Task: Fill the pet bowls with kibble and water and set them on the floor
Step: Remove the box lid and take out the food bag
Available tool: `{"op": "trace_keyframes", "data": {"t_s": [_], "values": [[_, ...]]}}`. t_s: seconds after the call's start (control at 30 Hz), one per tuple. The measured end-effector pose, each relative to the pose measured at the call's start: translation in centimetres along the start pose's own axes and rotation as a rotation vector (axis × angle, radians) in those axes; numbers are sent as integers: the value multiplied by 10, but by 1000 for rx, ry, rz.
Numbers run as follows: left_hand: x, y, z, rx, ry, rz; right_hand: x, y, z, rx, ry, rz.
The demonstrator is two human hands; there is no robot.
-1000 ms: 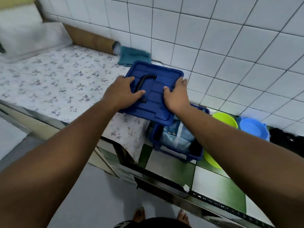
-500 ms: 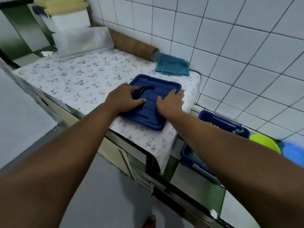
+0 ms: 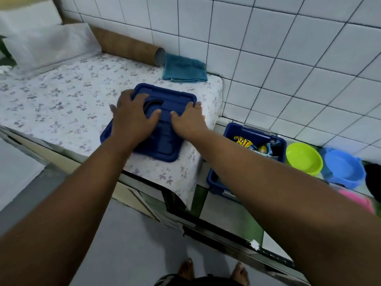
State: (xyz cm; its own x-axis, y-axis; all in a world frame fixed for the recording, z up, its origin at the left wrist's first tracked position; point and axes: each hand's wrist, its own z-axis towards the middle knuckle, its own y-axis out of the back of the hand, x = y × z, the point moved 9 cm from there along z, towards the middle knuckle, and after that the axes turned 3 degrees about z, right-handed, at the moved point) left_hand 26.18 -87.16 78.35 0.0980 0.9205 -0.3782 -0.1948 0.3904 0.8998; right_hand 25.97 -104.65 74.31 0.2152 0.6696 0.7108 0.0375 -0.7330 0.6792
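Lid (image 3: 167, 144): dark blue, ribbed; L hand (image 3: 134, 118) & R hand (image 3: 188, 120) spread flat atop

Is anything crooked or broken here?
The blue lid lies askew on the flowered cloth, under the left hand and right hand. A white chip shows on the lower counter's front trim.

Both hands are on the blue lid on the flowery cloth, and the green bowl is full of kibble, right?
Not quite. The head view shows the left hand and right hand on the lid on the cloth, but the green bowl is empty, with no kibble in it.
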Motion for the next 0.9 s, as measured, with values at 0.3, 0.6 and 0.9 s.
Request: {"op": "trace_keyframes", "data": {"t_s": [0.3,0.6,0.9], "values": [[-166,-66,-54,177,-434,-117,-117,141,-33,-279,-21,91],[-218,-164,-77,483,-592,73,-228,151,-81,-75,-154,-378],[-223,-197,-87,527,-574,297,-241,139,-93,-67,-68,-639]]}}
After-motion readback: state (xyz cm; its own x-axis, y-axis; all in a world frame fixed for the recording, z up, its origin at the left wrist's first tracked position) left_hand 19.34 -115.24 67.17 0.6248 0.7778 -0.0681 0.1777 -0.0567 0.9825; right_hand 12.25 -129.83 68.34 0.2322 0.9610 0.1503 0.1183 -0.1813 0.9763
